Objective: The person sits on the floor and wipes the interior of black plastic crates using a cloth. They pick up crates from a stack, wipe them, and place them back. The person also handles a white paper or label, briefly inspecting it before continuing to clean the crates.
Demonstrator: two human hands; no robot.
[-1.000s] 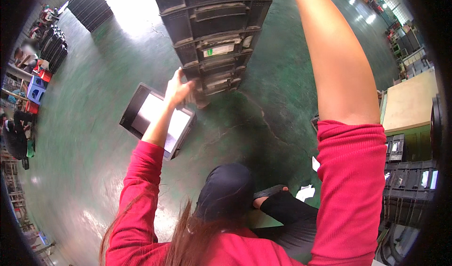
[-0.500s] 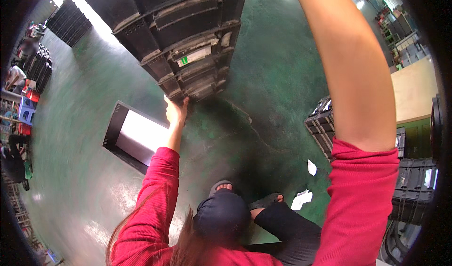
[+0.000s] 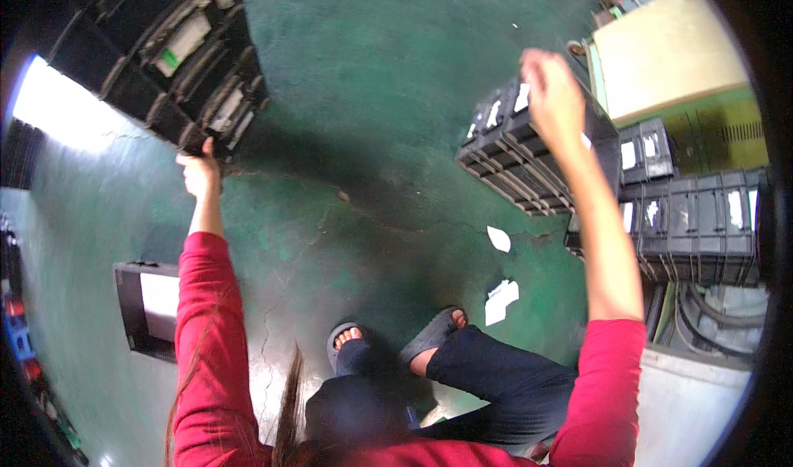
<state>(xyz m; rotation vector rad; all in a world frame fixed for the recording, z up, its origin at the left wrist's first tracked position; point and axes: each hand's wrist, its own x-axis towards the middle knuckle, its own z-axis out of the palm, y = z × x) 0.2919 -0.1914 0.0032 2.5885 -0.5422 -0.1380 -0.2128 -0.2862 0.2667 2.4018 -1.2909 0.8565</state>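
A tall stack of black plastic crates [image 3: 124,41] with pale labels on its sides fills the upper left. At the lower end of that stack is my left hand [image 3: 202,171], its fingers closed around the edge of a bottom crate. My right hand [image 3: 553,95] is stretched forward on the right, above or beside another black crate stack [image 3: 541,165] with white labels. Motion smears its fingers, and I cannot tell whether they touch that stack.
An open black crate [image 3: 130,306] with a white bottom lies on the green floor [image 3: 372,45] beside my left sleeve. White paper scraps [image 3: 500,302] lie right of my feet. More black crates [image 3: 686,219] and a pale board [image 3: 669,50] stand at the right.
The view has turned right, so the tall stack now sits farther left. My left hand remains at its lower end. My right hand, out of view before, now appears by the right-hand crates.
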